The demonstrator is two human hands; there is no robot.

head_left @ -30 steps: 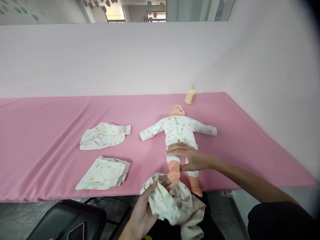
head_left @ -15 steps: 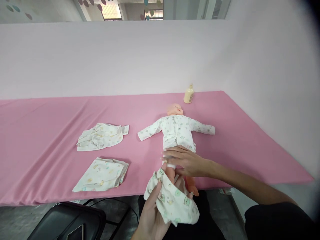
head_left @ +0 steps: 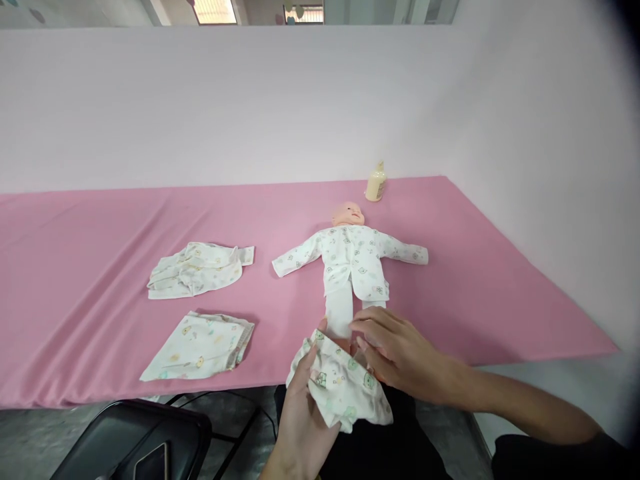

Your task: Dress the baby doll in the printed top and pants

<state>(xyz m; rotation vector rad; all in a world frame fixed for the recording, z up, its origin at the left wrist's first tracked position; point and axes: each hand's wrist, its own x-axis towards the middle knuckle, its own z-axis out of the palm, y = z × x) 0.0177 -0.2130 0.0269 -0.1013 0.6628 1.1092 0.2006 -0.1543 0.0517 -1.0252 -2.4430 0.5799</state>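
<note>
A baby doll [head_left: 349, 215] lies on its back, dressed in a white printed top [head_left: 353, 257] and white leggings [head_left: 340, 310]. My left hand [head_left: 305, 413] grips a bunched white garment with green animal prints [head_left: 350, 390] over the lower end of the doll's leg, beyond the table's front edge. A bit of bare leg shows above the garment's edge; the foot is hidden. My right hand [head_left: 400, 353] is beside the garment's upper edge, its fingers loosely bent and apart, covering the doll's other leg.
A pink cloth [head_left: 100, 267] covers the table. To the left lie a crumpled printed garment [head_left: 200, 270] and a folded printed cloth [head_left: 200, 347]. A cream pump bottle [head_left: 376, 183] stands near the wall. A black chair [head_left: 135, 440] with a phone [head_left: 153, 462] is below left.
My right hand has moved back from the doll's thigh toward the garment's edge, and its fingers have bent. More of the leggings shows. The left hand keeps its hold.
</note>
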